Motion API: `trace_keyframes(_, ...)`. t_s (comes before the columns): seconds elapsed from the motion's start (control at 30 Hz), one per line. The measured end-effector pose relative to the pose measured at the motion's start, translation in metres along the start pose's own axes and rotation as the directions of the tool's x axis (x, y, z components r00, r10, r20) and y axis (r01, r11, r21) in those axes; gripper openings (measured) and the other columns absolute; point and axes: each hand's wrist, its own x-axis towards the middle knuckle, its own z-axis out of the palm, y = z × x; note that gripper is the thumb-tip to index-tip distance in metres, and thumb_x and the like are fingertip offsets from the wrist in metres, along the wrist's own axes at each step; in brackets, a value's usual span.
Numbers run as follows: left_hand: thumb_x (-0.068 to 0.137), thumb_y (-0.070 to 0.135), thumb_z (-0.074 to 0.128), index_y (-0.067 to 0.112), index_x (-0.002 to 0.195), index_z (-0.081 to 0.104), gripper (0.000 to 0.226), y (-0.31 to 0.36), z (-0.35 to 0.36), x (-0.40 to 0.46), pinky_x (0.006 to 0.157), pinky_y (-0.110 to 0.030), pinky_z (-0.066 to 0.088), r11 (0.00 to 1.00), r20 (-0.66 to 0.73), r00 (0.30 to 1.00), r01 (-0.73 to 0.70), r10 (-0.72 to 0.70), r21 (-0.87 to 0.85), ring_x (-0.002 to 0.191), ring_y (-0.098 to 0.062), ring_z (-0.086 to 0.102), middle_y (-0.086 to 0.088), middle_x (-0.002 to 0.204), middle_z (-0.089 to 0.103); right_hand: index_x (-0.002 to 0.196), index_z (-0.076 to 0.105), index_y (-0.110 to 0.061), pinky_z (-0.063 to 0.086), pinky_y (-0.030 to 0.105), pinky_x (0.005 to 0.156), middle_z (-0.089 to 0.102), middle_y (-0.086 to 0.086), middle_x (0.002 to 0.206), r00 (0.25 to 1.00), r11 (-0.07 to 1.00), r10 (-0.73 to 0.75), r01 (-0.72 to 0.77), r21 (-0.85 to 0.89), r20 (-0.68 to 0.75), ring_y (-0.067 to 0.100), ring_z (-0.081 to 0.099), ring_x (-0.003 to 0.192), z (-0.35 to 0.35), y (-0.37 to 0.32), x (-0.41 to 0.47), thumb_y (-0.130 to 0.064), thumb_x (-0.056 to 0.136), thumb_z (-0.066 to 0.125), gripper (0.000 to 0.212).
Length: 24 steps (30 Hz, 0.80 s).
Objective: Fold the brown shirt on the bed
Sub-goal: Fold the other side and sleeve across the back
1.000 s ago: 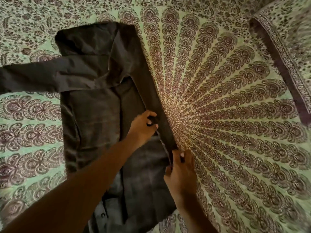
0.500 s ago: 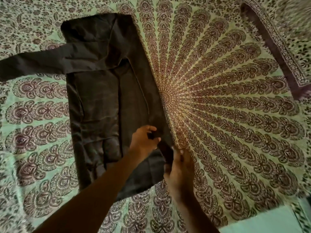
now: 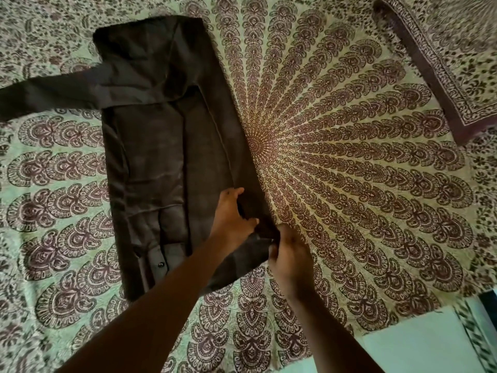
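Slid down the folded-in sleeve to its cuff: left hand (image 3: 231, 214) and right hand (image 3: 289, 254) both pinching the brown shirt (image 3: 161, 157), lying left of centre on the bed (image 3: 349, 157). Right-side fold nearly tidy; other sleeve not yet folded.

Left hand (image 3: 231, 214) and right hand (image 3: 289, 258) close together, fingers curled.
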Motion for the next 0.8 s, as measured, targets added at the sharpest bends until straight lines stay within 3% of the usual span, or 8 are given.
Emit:
trace_keyframes(0.1,0.078,0.002,0.081,0.003,0.151,0.041,0.084,-0.003,-0.003,0.003,0.099,-0.006,0.031,0.982,0.035,0.998,-0.066,0.061,0.175,0.137,-0.019,0.044,-0.005,0.157,0.026,0.119,0.055,-0.012,0.062,0.040,0.064,0.070,0.010,0.096,0.988,0.990,-0.139,0.138,-0.024,-0.068,0.024,0.070,0.077,0.000,0.005,-0.004,-0.010,0.070,0.085,0.058)
trace_keyframes(0.23,0.078,0.003,0.080,0.003,0.153,0.036,0.087,-0.010,-0.005,0.003,0.111,-0.027,0.042,0.939,0.104,0.989,-0.129,0.101,0.318,0.138,-0.028,0.045,-0.006,0.161,0.012,0.116,0.060,-0.014,0.059,0.040,0.066,0.062,0.010,0.097,0.959,0.957,-0.277,0.269,-0.110,-0.065,0.024,0.064,0.079,0.003,0.015,-0.010,-0.010,0.069,0.084,0.053)
trace_keyframes(0.33,0.078,0.007,0.080,0.005,0.151,0.039,0.084,-0.013,-0.006,-0.002,0.113,-0.043,0.046,0.898,0.120,0.982,-0.181,0.145,0.400,0.137,-0.040,0.043,-0.013,0.159,-0.001,0.114,0.063,-0.016,0.057,0.044,0.078,0.057,0.010,0.111,0.951,0.944,-0.308,0.308,-0.115,0.020,0.027,0.060,0.098,0.001,0.021,-0.010,-0.018,0.077,0.068,0.037)
trace_keyframes(0.4,0.078,0.020,0.082,0.016,0.150,0.041,0.083,-0.010,-0.007,-0.005,0.110,-0.050,0.046,0.819,0.103,0.980,-0.200,0.172,0.538,0.139,-0.041,0.034,-0.011,0.160,-0.006,0.108,0.067,-0.016,0.052,0.045,0.087,0.055,0.011,0.123,0.949,0.946,-0.313,0.316,-0.070,0.044,0.030,0.054,0.111,-0.003,0.022,-0.008,-0.025,0.079,0.059,0.031)
trace_keyframes(0.5,0.077,0.041,0.081,0.033,0.151,0.038,0.085,-0.006,-0.013,-0.002,0.105,-0.057,0.039,0.676,0.128,0.954,-0.283,0.270,0.681,0.145,-0.033,0.021,0.000,0.168,-0.010,0.098,0.068,-0.012,0.050,0.044,0.088,0.057,0.010,0.124,0.950,0.948,-0.312,0.312,0.064,-0.008,0.028,0.053,0.113,-0.009,0.016,0.003,-0.023,0.086,0.055,0.021)
trace_keyframes(0.6,0.078,0.060,0.073,0.040,0.159,0.018,0.100,-0.012,-0.019,0.013,0.113,-0.065,0.022,0.602,0.244,0.946,-0.325,0.215,0.730,0.157,-0.024,-0.001,0.014,0.170,-0.013,0.109,0.068,-0.006,0.056,0.042,0.085,0.059,0.010,0.122,0.951,0.943,-0.305,0.308,0.126,-0.044,0.026,0.058,0.109,-0.009,0.010,0.028,-0.009,0.092,0.056,0.021)
trace_keyframes(0.7,0.075,0.072,0.068,0.044,0.160,-0.001,0.113,-0.020,-0.024,0.022,0.117,-0.069,0.010,0.575,0.308,0.944,-0.317,0.117,0.754,0.157,-0.022,-0.016,0.017,0.169,-0.016,0.114,0.070,-0.010,0.058,0.040,0.088,0.058,0.009,0.126,0.930,0.933,-0.352,0.341,0.114,0.108,0.025,0.057,0.112,-0.010,0.013,0.053,-0.009,0.086,0.074,0.028)
trace_keyframes(0.8,0.074,0.069,0.071,0.043,0.160,-0.007,0.119,-0.018,-0.027,0.023,0.117,-0.069,0.007,0.576,0.358,0.928,-0.348,0.101,0.740,0.156,-0.022,-0.020,0.017,0.168,-0.022,0.110,0.072,-0.012,0.058,0.040,0.091,0.053,0.008,0.130,0.865,0.902,-0.432,0.418,0.109,0.258,0.025,0.056,0.116,-0.017,0.020,0.059,-0.021,0.078,0.084,0.035)
